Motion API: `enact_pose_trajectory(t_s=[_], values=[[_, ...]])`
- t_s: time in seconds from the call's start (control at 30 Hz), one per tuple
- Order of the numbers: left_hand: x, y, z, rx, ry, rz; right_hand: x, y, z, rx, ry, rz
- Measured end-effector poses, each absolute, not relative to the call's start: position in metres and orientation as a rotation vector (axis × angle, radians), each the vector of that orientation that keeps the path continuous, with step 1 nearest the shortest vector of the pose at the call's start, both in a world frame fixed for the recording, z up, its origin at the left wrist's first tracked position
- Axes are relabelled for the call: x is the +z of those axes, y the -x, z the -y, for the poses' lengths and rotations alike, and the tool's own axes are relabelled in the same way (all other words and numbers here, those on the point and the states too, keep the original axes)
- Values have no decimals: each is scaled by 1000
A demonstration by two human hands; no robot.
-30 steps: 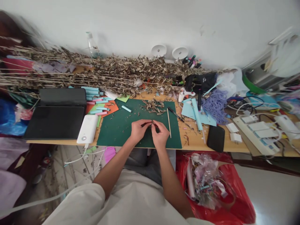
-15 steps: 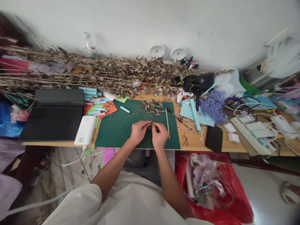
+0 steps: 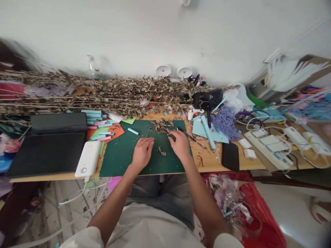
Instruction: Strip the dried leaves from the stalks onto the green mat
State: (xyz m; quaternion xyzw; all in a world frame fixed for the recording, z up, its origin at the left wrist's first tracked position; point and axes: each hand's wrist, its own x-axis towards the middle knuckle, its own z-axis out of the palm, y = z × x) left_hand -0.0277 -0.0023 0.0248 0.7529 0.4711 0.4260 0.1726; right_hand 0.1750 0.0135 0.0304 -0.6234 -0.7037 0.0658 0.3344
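Resting on the green mat (image 3: 121, 155), the left hand (image 3: 141, 153) lies loose and empty; the right hand (image 3: 180, 144) reaches far-right, grasp unclear. Dried scraps (image 3: 161, 151) lie between them; gather gently, since they look brittle.

Dark green cutting mat (image 3: 121, 155), brown dried leaf scraps (image 3: 162, 151), white power bank (image 3: 88, 159).
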Motion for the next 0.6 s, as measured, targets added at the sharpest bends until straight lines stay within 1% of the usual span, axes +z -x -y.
enact_pose_trajectory(t_s=[0.17, 0.4, 0.6], values=[[25, 29, 5, 1212, -2092, -1352, 32, -189, -41, 67, 1653, 2102], [32, 26, 0, 1208, -2042, -1356, 24, -192, -38, 186, 1525, 1794], [28, 17, -12, 1132, -2126, -1329, 21, -193, -42, 176, 1623, 2063]])
